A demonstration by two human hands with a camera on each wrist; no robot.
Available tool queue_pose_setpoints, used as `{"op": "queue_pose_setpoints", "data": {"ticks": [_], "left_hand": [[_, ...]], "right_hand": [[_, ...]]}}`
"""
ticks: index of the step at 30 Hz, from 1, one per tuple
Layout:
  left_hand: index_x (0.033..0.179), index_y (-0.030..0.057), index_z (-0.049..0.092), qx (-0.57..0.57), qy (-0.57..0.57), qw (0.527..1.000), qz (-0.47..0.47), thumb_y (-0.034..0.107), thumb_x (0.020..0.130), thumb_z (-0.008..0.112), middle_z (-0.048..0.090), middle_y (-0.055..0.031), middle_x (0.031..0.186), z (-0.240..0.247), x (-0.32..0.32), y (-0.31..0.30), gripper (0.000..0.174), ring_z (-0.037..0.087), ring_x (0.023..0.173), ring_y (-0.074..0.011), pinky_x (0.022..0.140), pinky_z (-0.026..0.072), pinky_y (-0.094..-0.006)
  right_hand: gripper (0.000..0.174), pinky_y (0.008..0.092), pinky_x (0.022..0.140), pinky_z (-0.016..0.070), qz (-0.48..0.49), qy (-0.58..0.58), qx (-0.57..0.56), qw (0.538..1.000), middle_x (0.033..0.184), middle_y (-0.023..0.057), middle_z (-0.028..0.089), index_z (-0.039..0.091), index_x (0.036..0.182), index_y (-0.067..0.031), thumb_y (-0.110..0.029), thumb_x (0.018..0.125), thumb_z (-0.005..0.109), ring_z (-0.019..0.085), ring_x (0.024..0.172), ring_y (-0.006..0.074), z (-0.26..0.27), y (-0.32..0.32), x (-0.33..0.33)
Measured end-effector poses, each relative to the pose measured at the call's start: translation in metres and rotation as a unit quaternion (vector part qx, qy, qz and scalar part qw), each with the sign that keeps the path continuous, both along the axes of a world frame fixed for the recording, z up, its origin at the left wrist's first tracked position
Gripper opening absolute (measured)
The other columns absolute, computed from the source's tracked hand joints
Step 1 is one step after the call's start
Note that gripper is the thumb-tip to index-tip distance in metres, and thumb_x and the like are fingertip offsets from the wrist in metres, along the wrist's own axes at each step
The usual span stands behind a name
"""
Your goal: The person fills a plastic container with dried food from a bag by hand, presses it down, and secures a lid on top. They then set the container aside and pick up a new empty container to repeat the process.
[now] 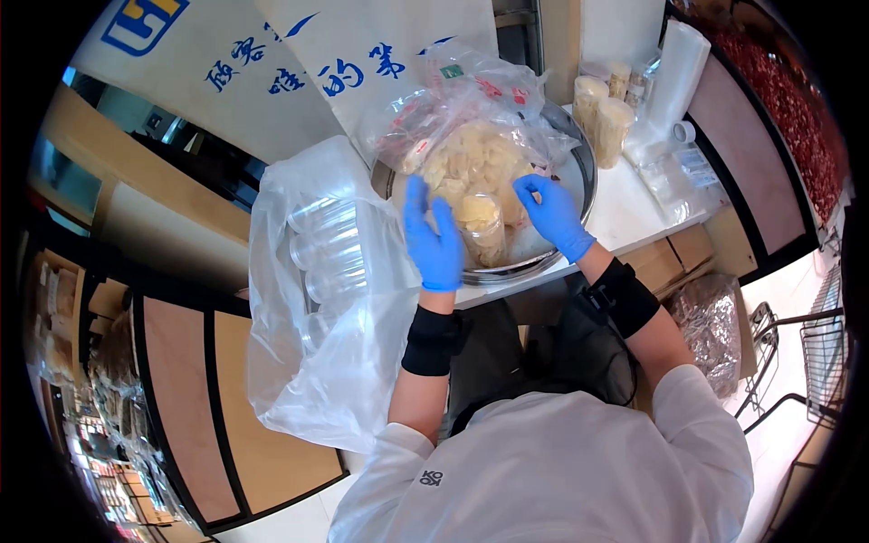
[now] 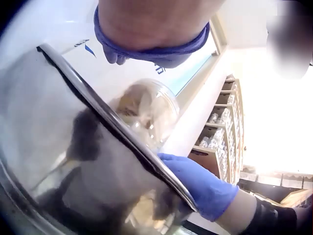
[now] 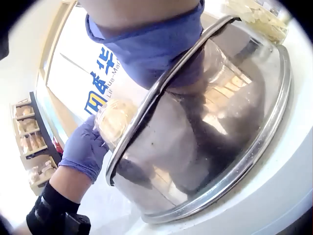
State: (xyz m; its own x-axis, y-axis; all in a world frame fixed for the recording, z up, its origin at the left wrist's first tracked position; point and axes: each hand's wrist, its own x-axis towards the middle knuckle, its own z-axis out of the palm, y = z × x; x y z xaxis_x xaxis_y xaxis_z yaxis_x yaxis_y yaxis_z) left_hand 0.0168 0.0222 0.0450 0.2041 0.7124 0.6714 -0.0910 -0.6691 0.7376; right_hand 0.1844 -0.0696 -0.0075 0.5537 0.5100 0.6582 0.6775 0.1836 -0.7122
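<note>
Both hands wear blue gloves over a steel basin (image 1: 590,176) that holds a heap of pale yellow dried slices (image 1: 475,156). A clear plastic jar (image 1: 482,237) filled with the same slices stands tilted in the basin near its front. My left hand (image 1: 433,242) is just left of this jar, fingers extended and thumb apart; in the right wrist view that hand (image 3: 83,152) is right beside the jar (image 3: 113,122). My right hand (image 1: 554,215) hovers at the heap's right side, fingers loosely bent, with nothing visible in them. The left wrist view shows it partly behind the basin rim.
A crumpled clear bag (image 1: 480,86) lies over the basin's back. At left, a large plastic bag (image 1: 317,380) holds several clear empty jars (image 1: 326,244). Filled jars (image 1: 614,131) and a plastic roll (image 1: 681,72) stand on the white counter (image 1: 625,195) at right.
</note>
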Motion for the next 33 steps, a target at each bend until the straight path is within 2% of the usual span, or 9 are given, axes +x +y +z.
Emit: {"op": "queue_pose_setpoints", "data": {"ticks": [4, 6, 9, 14, 17, 19, 22, 29, 33], "left_hand": [[0.107, 0.0034, 0.066, 0.000, 0.188, 0.978, 0.087, 0.018, 0.092, 0.058, 0.068, -0.0167, 0.095, -0.015, -0.016, 0.038, 0.022, 0.067, 0.087, -0.0272, 0.077, 0.0503, -0.0362], [0.103, 0.0056, 0.067, -0.002, 0.281, 0.956, 0.089, 0.019, 0.091, 0.059, 0.066, -0.0188, 0.098, -0.022, -0.017, 0.051, 0.020, 0.065, 0.087, -0.0306, 0.075, 0.0505, -0.0392], [0.095, 0.0089, 0.068, -0.008, 0.457, 0.882, 0.119, 0.020, 0.089, 0.061, 0.064, -0.0221, 0.100, -0.024, -0.009, 0.058, 0.015, 0.064, 0.085, -0.0358, 0.072, 0.0504, -0.0435], [0.100, 0.0097, 0.068, 0.013, 0.529, 0.840, 0.121, 0.026, 0.086, 0.063, 0.063, -0.0214, 0.104, -0.056, -0.012, 0.081, 0.022, 0.063, 0.090, -0.0369, 0.076, 0.0505, -0.0451], [0.123, 0.0114, 0.057, 0.119, 0.502, 0.851, 0.098, 0.037, 0.080, 0.068, 0.062, -0.0185, 0.112, -0.053, -0.013, 0.079, 0.051, 0.062, 0.098, -0.0347, 0.081, 0.0506, -0.0435], [0.141, 0.0121, 0.038, 0.025, 0.680, 0.729, 0.070, 0.048, 0.073, 0.070, 0.059, -0.0156, 0.119, -0.029, -0.005, 0.069, 0.083, 0.061, 0.107, -0.0314, 0.088, 0.0495, -0.0421], [0.145, 0.0124, 0.030, -0.017, 0.734, 0.674, 0.079, 0.050, 0.070, 0.072, 0.060, -0.0179, 0.120, -0.026, 0.006, 0.071, 0.094, 0.060, 0.110, -0.0312, 0.089, 0.0492, -0.0411], [0.142, 0.0100, 0.037, -0.041, 0.696, 0.715, 0.044, 0.052, 0.073, 0.068, 0.058, -0.0248, 0.122, -0.026, 0.005, 0.085, 0.086, 0.057, 0.113, -0.0369, 0.092, 0.0477, -0.0420], [0.137, 0.0044, 0.041, -0.054, 0.410, 0.906, 0.088, 0.039, 0.075, 0.073, 0.060, -0.0221, 0.117, -0.002, -0.006, 0.078, 0.078, 0.061, 0.106, -0.0316, 0.090, 0.0480, -0.0377]], "right_hand": [[0.028, 0.0344, 0.058, 0.0452, 0.005, 0.073, -0.007, 0.997, 0.061, 0.0102, 0.058, 0.064, 0.087, -0.0030, -0.030, 0.089, 0.063, 0.056, 0.057, 0.0216, 0.012, -0.007, -0.006], [0.023, 0.0347, 0.062, 0.0479, -0.029, 0.153, -0.249, 0.956, 0.076, 0.0112, 0.063, 0.064, 0.089, -0.0038, -0.027, 0.087, 0.065, 0.060, 0.066, 0.0212, 0.041, -0.020, -0.014], [0.022, 0.0298, 0.068, 0.0520, -0.035, 0.085, -0.316, 0.944, 0.093, 0.0118, 0.064, 0.065, 0.098, -0.0042, -0.021, 0.085, 0.070, 0.065, 0.074, 0.0185, 0.032, -0.019, -0.004], [0.026, 0.0312, 0.066, 0.0520, -0.044, 0.076, -0.047, 0.995, 0.095, 0.0124, 0.063, 0.063, 0.102, -0.0040, -0.023, 0.086, 0.068, 0.064, 0.071, 0.0206, 0.006, -0.007, -0.004], [0.027, 0.0327, 0.066, 0.0513, -0.029, 0.136, -0.049, 0.989, 0.096, 0.0129, 0.063, 0.061, 0.103, -0.0034, -0.024, 0.087, 0.066, 0.064, 0.073, 0.0215, 0.011, -0.012, -0.006], [0.027, 0.0329, 0.066, 0.0512, -0.029, 0.132, -0.059, 0.989, 0.097, 0.0128, 0.062, 0.061, 0.104, -0.0034, -0.024, 0.087, 0.065, 0.064, 0.073, 0.0215, 0.009, -0.012, -0.005], [0.025, 0.0324, 0.066, 0.0508, -0.040, 0.125, -0.064, 0.989, 0.096, 0.0118, 0.063, 0.062, 0.103, -0.0043, -0.023, 0.087, 0.064, 0.064, 0.072, 0.0205, 0.006, -0.010, -0.004], [0.022, 0.0315, 0.065, 0.0499, -0.037, 0.119, -0.059, 0.991, 0.090, 0.0083, 0.065, 0.063, 0.102, -0.0061, -0.023, 0.087, 0.063, 0.061, 0.067, 0.0190, 0.007, -0.010, -0.001], [0.025, 0.0311, 0.065, 0.0496, -0.032, 0.176, -0.018, 0.984, 0.087, 0.0066, 0.065, 0.063, 0.104, -0.0043, -0.025, 0.089, 0.063, 0.059, 0.066, 0.0138, 0.008, -0.010, -0.001]]}}
